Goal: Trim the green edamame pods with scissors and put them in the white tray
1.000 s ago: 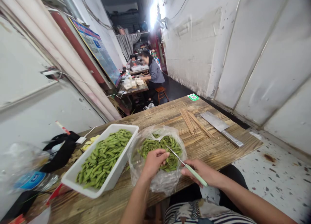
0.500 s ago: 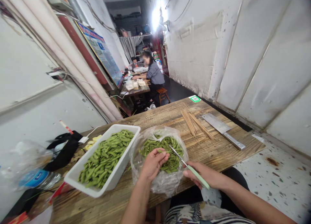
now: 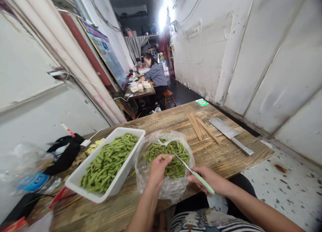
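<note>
My left hand (image 3: 157, 171) rests in a clear plastic bag (image 3: 164, 188) of green edamame pods (image 3: 176, 154), its fingers pinched on one pod. My right hand (image 3: 210, 179) grips green-handled scissors (image 3: 193, 174) whose blades point up-left at that pod. To the left, a white rectangular tub (image 3: 118, 185) holds many more pods. All of it sits on a wooden table (image 3: 221, 158) near its front edge.
A cleaver (image 3: 230, 134) and a bundle of bamboo skewers (image 3: 202, 128) lie at the table's right rear. A plastic water bottle (image 3: 32, 182) and a black bag (image 3: 65, 154) sit at the left. Another person (image 3: 154, 76) sits at a far table down the corridor.
My left hand has shifted slightly within the bag, picking at a pod. The scissors stay pointed at it. The far person has leaned over their table.
</note>
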`<state>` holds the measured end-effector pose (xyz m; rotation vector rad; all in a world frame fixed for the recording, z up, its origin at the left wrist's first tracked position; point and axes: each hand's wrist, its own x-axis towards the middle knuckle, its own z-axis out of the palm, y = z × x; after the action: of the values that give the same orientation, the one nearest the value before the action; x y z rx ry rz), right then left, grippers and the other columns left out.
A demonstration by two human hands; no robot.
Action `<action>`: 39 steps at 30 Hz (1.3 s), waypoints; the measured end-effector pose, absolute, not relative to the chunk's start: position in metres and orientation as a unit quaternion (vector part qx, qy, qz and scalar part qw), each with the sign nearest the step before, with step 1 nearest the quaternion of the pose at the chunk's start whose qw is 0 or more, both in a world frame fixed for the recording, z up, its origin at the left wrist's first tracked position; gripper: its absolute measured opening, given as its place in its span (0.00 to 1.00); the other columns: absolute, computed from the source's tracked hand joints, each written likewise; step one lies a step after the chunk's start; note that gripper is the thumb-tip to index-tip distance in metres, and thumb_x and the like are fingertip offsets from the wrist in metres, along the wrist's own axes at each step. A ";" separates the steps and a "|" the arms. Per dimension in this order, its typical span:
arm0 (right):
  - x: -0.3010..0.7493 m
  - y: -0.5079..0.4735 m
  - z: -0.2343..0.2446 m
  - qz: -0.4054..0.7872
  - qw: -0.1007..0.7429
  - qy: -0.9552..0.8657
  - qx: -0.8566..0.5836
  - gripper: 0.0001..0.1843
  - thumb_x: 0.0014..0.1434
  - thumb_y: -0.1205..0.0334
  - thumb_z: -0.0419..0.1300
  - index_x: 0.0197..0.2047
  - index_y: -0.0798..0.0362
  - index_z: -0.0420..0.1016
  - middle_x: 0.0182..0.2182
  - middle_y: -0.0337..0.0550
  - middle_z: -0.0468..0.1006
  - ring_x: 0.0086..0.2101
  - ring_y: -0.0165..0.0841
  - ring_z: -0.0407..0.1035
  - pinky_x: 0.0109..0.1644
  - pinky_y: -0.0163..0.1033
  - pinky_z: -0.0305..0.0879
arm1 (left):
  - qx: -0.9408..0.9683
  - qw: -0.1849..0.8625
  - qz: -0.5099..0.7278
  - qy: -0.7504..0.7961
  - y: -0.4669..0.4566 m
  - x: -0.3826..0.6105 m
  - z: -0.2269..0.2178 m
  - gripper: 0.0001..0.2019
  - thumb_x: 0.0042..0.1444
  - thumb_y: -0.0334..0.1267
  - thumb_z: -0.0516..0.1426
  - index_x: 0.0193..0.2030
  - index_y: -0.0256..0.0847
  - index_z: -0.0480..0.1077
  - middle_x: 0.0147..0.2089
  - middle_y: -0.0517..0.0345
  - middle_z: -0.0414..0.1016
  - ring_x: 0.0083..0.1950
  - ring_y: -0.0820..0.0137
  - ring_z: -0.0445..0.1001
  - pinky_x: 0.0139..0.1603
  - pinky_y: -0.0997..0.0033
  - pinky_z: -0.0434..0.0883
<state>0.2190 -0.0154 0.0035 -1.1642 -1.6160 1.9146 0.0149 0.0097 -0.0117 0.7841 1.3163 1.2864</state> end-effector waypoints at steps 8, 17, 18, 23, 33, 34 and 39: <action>0.224 -0.014 -0.003 0.670 0.189 -0.593 -0.405 0.22 0.53 0.44 0.57 0.38 0.55 0.65 0.13 0.26 0.60 0.11 0.21 0.54 0.12 0.26 0.55 | 0.402 0.512 0.476 0.591 0.012 -0.017 -0.005 0.08 0.43 0.34 0.56 0.34 0.40 0.67 0.23 0.63 0.72 0.27 0.71 0.70 0.31 0.72 0.65; 0.226 -0.014 -0.005 0.678 0.193 -0.584 -0.403 0.21 0.52 0.44 0.58 0.37 0.55 0.66 0.12 0.26 0.59 0.11 0.22 0.53 0.11 0.25 0.54 | 0.669 0.209 0.170 0.693 0.005 -0.001 -0.025 0.09 0.44 0.31 0.56 0.32 0.42 0.74 0.34 0.51 0.77 0.37 0.63 0.72 0.39 0.68 0.62; 0.227 -0.014 -0.005 0.677 0.192 -0.585 -0.404 0.21 0.52 0.44 0.58 0.36 0.55 0.66 0.12 0.26 0.58 0.11 0.22 0.53 0.11 0.25 0.54 | 0.679 0.198 0.163 0.688 0.005 -0.001 -0.027 0.09 0.44 0.30 0.56 0.33 0.41 0.74 0.36 0.49 0.77 0.39 0.62 0.72 0.41 0.68 0.62; 0.230 -0.015 -0.002 0.662 0.177 -0.603 -0.409 0.22 0.52 0.42 0.58 0.34 0.55 0.65 0.13 0.27 0.59 0.12 0.22 0.55 0.12 0.25 0.54 | 0.703 0.215 0.150 0.661 0.008 -0.005 -0.030 0.07 0.45 0.28 0.56 0.30 0.39 0.73 0.36 0.49 0.74 0.39 0.64 0.71 0.43 0.68 0.62; 0.232 -0.019 0.007 0.606 0.148 -0.676 -0.393 0.22 0.54 0.42 0.56 0.35 0.55 0.68 0.16 0.30 0.60 0.15 0.23 0.57 0.15 0.25 0.54 | 0.518 0.465 0.366 0.618 0.002 -0.003 -0.009 0.17 0.40 0.49 0.62 0.32 0.36 0.76 0.22 0.60 0.71 0.24 0.71 0.65 0.26 0.75 0.58; 0.232 -0.018 0.007 0.608 0.148 -0.675 -0.390 0.22 0.54 0.42 0.56 0.35 0.55 0.68 0.16 0.30 0.60 0.15 0.22 0.57 0.15 0.25 0.54 | 0.504 0.476 0.371 0.618 0.002 -0.003 -0.009 0.19 0.39 0.50 0.62 0.32 0.36 0.76 0.19 0.62 0.68 0.22 0.73 0.62 0.24 0.76 0.56; 0.232 -0.017 0.004 0.626 0.144 -0.665 -0.381 0.23 0.54 0.41 0.55 0.38 0.56 0.68 0.15 0.29 0.60 0.14 0.22 0.57 0.15 0.26 0.56 | 0.451 0.523 0.398 0.604 0.001 -0.001 -0.011 0.22 0.37 0.52 0.64 0.34 0.34 0.74 0.14 0.69 0.57 0.17 0.79 0.52 0.20 0.77 0.49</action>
<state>0.2323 -0.0175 0.0040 -1.0976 -1.9172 1.8037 -0.0008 0.0009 -0.0106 1.0787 1.4465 0.9528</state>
